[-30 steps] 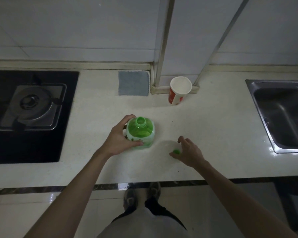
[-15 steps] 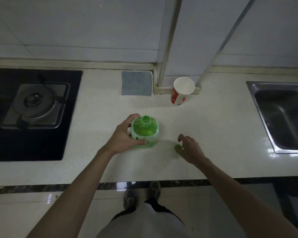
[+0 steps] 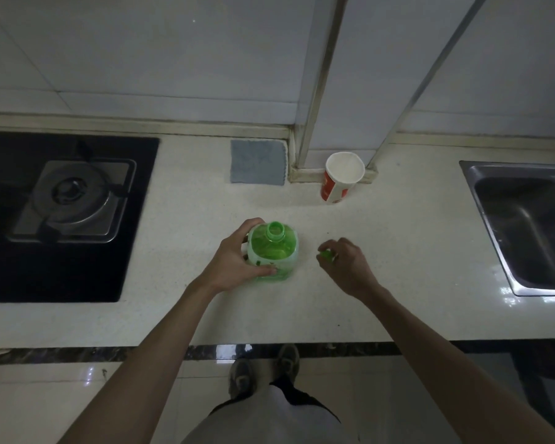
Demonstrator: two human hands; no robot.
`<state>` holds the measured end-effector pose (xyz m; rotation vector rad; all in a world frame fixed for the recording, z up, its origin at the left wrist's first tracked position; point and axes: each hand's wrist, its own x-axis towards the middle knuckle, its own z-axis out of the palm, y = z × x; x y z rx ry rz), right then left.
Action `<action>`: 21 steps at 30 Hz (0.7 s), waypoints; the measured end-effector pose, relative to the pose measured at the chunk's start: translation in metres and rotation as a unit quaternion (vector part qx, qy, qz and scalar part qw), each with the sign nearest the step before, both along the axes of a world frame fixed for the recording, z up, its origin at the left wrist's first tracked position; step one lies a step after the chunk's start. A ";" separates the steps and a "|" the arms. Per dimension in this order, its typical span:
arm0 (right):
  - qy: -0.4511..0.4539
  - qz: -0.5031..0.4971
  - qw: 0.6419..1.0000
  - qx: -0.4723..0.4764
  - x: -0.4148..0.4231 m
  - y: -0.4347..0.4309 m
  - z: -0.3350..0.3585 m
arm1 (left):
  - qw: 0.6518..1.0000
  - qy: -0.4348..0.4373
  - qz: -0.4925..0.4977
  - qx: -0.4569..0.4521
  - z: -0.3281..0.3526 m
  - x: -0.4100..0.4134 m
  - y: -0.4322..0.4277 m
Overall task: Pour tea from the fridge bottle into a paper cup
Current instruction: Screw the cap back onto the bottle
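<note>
Gripping the uncapped green bottle (image 3: 273, 251) with the left hand (image 3: 231, 261) as it is standing on the worktop (image 3: 414, 251).
The right hand (image 3: 350, 267) is pinching the green cap (image 3: 326, 254) in curled fingers just beside the bottle, while the red-and-white paper cup (image 3: 337, 187) is standing upright farther back, near the wall post (image 3: 316, 91), apart from both hands.

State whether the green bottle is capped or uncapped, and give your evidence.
Uncapped. The bottle stands upright with its neck open; the right hand holds the green cap beside it.
</note>
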<state>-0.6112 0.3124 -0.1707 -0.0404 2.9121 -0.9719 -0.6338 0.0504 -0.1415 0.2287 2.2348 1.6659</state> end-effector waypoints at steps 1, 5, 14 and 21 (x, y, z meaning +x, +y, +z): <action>0.020 0.009 0.999 -0.025 -0.007 -0.003 0.014 | 1.000 0.000 0.000 0.000 0.000 0.000 0.000; 0.078 0.023 0.982 -0.168 -0.023 -0.022 0.073 | 1.000 0.005 0.005 0.002 -0.001 0.001 0.000; 0.182 0.167 0.953 -0.176 -0.022 -0.063 0.124 | 0.999 0.039 -0.009 0.007 -0.002 0.002 -0.001; 0.143 0.255 0.955 -0.057 -0.030 -0.067 0.124 | 0.999 0.036 -0.005 0.016 -0.001 0.001 0.000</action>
